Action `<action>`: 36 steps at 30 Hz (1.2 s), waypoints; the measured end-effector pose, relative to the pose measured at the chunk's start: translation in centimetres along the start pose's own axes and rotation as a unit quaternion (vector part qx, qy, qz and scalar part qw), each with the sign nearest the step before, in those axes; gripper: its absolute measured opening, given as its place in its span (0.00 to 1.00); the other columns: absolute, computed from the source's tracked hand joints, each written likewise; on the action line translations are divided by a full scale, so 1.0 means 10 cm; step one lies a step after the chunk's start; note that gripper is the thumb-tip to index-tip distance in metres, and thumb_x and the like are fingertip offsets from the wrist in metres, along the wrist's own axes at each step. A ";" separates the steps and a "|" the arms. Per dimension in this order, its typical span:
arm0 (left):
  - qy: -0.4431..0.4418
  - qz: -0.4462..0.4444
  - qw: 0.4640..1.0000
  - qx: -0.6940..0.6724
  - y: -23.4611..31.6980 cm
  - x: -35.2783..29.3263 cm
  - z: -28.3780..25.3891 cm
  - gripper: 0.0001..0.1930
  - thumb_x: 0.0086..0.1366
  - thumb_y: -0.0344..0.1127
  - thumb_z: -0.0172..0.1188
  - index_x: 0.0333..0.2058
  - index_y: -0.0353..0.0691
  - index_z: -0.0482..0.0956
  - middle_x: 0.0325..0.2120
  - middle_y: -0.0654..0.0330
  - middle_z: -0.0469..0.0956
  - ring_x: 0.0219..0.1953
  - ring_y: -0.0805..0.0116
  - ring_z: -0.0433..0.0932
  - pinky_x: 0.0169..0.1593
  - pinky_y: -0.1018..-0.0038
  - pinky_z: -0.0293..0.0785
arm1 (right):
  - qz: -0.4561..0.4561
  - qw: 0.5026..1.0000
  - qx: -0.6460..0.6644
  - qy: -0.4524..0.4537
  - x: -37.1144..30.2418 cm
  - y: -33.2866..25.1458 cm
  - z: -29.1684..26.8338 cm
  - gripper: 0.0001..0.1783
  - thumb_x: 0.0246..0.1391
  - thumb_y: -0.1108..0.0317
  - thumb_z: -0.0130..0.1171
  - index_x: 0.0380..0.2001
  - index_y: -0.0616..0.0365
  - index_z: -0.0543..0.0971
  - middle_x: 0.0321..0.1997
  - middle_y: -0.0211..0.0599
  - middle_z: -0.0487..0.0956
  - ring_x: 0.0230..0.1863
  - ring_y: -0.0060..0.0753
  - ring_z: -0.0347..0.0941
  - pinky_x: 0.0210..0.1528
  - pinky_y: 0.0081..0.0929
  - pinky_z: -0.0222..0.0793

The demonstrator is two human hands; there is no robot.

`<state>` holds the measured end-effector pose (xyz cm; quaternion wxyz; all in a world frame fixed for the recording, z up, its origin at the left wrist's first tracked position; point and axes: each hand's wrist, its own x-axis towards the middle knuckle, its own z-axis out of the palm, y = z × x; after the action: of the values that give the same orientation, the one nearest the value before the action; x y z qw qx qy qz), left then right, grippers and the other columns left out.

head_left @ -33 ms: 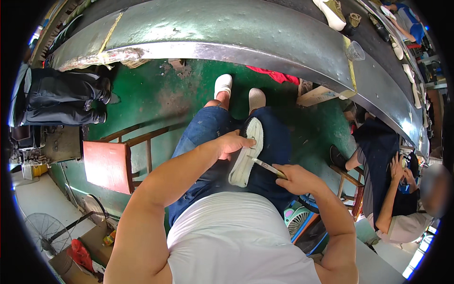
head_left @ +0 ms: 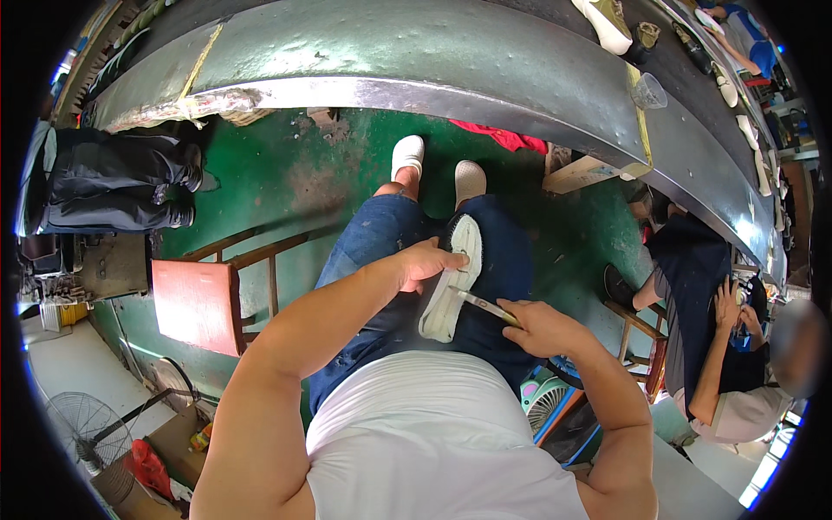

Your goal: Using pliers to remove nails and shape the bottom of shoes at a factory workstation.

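Green floor (head_left: 260,191) lies past the shoe (head_left: 440,317), long axis running forward; left fingers (head_left: 454,260), nearer, clasp its left edge; right fingers (head_left: 514,308) grip a tool (head_left: 484,305) slanting from its right.

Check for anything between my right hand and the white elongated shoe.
Only the slim silver metal tool in your right hand spans the gap to the white shoe; nothing else visible intervenes. Your left hand holds its left side.
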<state>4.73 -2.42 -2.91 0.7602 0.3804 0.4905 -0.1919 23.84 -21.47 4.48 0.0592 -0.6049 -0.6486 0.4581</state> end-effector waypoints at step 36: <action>0.080 0.196 0.954 0.212 -0.34 -0.02 0.18 0.45 0.62 0.43 0.67 0.64 0.23 0.49 0.58 0.35 0.68 0.62 0.50 0.71 0.65 0.67 0.65 | 0.050 0.978 -0.149 0.140 -0.16 -0.22 0.48 0.12 0.57 0.67 0.58 0.39 0.65 0.75 0.36 0.52 0.79 0.40 0.52 0.79 0.41 0.43 0.76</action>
<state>3.46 -5.95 -3.62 0.6425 0.6359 0.4137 -0.1078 19.58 -24.97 3.98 0.0353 -0.6964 -0.6642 0.2694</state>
